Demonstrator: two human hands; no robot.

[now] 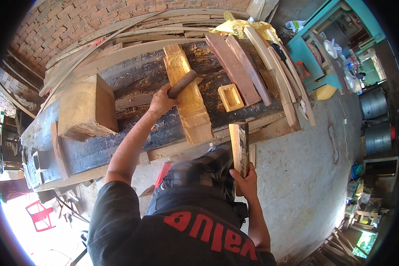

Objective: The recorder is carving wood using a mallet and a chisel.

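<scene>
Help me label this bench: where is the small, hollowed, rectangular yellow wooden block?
In the head view, the small block sits right of centre, between the long yellow wooden beam and the flat reddish-brown wooden plank.

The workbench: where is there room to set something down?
The workbench is fairly bare in front, between the big block and carved board, under the left forearm, and left of the block. Planks crowd its right end.
</scene>
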